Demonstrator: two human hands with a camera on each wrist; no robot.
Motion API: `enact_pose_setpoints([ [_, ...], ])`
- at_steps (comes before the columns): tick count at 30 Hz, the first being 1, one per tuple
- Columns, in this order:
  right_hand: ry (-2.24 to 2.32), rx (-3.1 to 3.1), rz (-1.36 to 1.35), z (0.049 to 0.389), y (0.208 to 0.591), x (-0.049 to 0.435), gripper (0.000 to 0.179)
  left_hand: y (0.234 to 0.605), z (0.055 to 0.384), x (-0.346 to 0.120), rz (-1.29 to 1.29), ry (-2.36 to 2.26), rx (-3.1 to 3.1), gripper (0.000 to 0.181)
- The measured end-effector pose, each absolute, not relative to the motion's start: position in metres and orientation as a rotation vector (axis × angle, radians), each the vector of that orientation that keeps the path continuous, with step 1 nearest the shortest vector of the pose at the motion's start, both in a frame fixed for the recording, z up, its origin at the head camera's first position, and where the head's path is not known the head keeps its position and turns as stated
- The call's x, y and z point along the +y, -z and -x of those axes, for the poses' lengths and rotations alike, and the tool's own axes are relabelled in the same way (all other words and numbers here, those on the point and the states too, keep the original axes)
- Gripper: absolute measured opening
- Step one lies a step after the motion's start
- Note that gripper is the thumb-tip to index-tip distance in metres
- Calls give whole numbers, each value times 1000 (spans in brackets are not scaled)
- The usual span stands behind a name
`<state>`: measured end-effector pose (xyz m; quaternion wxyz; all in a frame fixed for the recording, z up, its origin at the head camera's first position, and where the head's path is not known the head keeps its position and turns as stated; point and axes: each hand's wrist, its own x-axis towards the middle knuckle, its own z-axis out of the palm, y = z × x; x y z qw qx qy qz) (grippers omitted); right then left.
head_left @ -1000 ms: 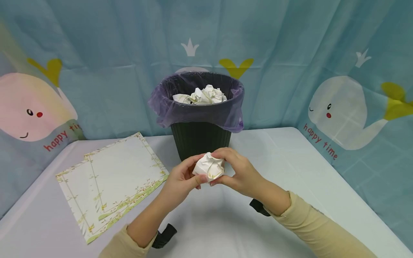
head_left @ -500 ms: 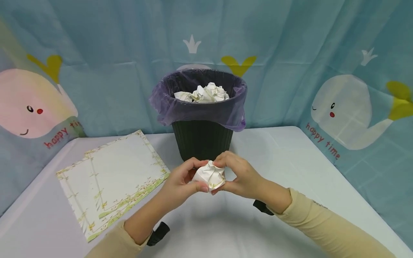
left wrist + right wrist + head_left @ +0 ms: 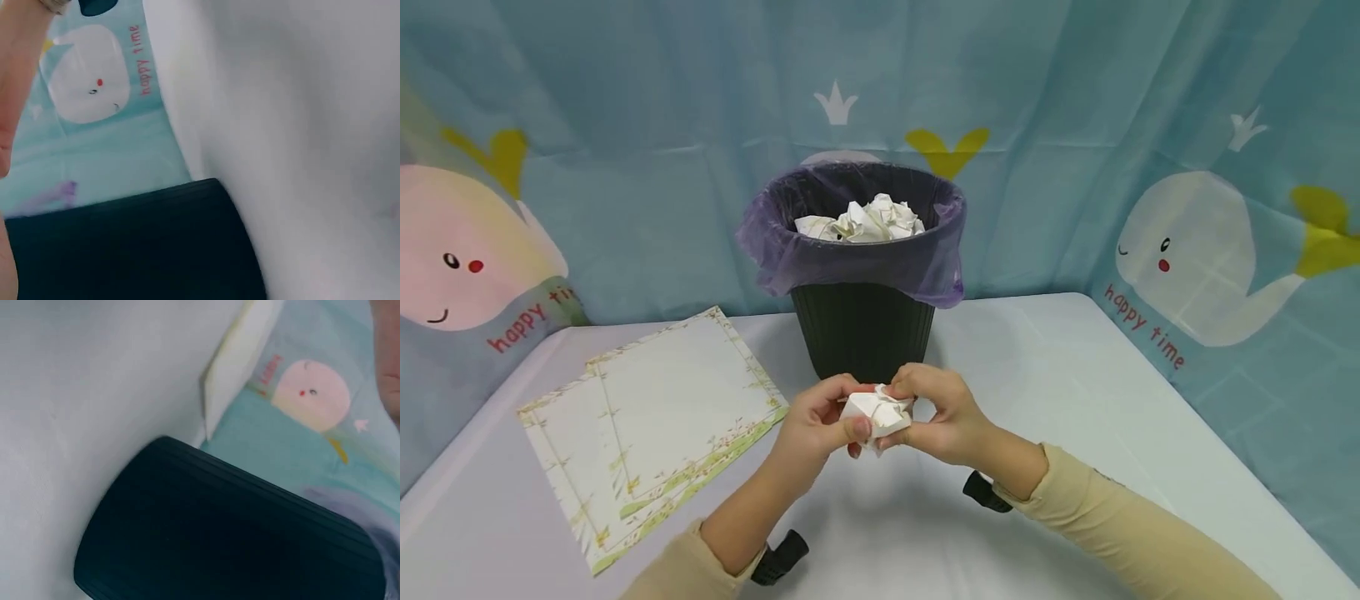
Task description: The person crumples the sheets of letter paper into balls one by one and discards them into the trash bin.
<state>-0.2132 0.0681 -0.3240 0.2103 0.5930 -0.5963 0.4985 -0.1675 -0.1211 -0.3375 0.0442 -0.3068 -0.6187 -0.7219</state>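
Crumpled paper: shape and position altered

Paper ball (image 3: 874,410): more squashed than half a second ago; outline flatter, creases rearranged, a white tip now poking out underneath. Left hand (image 3: 816,423) and right hand (image 3: 946,417): both lower against the bin (image 3: 867,333) in the head view than one second ago. Ball's top edge: formerly overlapping the bin's foot, now just below it.

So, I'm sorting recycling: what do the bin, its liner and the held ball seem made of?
Bin: probably matte dark plastic, judging by its ribbed wall.
Liner: seemingly thin plastic film, slightly glossy, translucent and wrinkled.
Ball: likely matte paper, given its crisp creases.
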Motion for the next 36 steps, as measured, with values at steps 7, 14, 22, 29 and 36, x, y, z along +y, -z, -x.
enact_pose_setpoints([
  [7, -1319, -2293, -1367, 202, 311, 74, 54, 336, 175, -128, 804, 1959, -1968, 32],
  [14, -1716, -2419, -1116, 190, 301, 78, 49, 334, 170, -118, 806, 1769, -1954, 27],
  [22, -1863, -2029, -1176, 186, 301, 75, 34, 324, 170, -113, 910, 1850, -1819, 37],
  [29, -1747, -1875, -1256, 193, 302, 83, 46, 310, 172, -127, 956, 2101, -1958, 46],
  [36, -1689, -1908, -1272, 198, 306, 86, 32, 314, 170, -131, 853, 2215, -2065, 51],
])
